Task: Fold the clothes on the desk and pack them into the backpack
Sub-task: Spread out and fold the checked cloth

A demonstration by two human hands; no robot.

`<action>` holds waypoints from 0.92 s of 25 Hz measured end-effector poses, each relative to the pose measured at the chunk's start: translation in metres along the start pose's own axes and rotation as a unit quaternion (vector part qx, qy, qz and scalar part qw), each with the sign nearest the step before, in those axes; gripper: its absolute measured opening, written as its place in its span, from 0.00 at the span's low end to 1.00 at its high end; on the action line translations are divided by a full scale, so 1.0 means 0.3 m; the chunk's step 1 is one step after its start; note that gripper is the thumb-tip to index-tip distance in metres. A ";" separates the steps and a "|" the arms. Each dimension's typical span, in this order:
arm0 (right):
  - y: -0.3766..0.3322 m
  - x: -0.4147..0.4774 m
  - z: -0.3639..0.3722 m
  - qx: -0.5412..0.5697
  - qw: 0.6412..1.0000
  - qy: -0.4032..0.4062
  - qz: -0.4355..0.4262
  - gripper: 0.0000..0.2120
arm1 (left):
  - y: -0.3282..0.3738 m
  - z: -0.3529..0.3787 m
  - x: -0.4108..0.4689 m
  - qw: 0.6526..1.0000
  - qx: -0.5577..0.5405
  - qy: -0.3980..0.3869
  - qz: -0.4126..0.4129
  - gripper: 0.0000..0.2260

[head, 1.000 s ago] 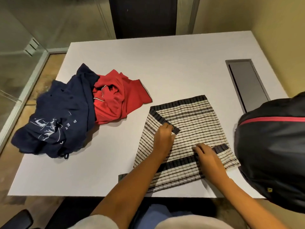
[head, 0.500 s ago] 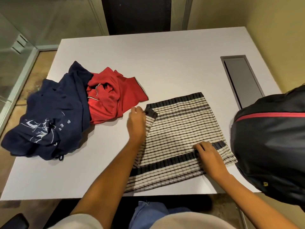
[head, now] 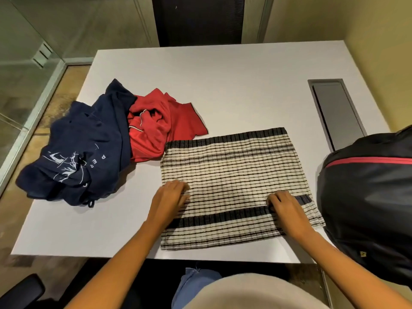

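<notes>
Now flattening the half-folded striped shirt [head: 229, 170] on the counter [head: 223, 85], pressing its left edge with a relaxed left hand [head: 171, 197], curling fingers of the right hand [head: 286, 210] onto its dark band, grip unclear. Next, likely folding it smaller for the backpack [head: 367, 197].

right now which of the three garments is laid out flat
The striped garment, spread flat; the navy shirt and red shirt lie crumpled in a heap.
</notes>
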State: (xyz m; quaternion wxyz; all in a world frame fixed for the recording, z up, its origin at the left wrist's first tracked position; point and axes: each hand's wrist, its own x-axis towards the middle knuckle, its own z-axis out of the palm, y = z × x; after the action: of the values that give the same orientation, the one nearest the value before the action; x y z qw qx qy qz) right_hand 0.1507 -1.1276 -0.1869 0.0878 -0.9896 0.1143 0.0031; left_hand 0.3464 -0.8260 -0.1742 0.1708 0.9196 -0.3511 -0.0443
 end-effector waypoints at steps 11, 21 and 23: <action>0.149 0.007 -0.072 -0.094 0.994 -0.042 0.020 0.22 | -0.073 -0.003 -0.247 0.993 0.050 -0.077 -0.071 0.11; 0.149 0.146 -0.241 -0.087 0.996 0.006 0.035 0.21 | -0.026 -0.170 -0.090 0.993 0.104 0.030 -0.048 0.09; 0.184 0.238 -0.276 -0.086 0.995 0.036 0.034 0.20 | -0.041 -0.219 0.011 0.986 0.136 0.081 -0.057 0.08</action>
State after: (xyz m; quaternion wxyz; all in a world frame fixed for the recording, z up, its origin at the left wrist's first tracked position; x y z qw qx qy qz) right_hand 0.2063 -1.2111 -0.1168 -0.0018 -0.9884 0.1506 -0.0199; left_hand 0.3699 -0.8010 -0.1167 0.0695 0.9534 -0.2855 0.0686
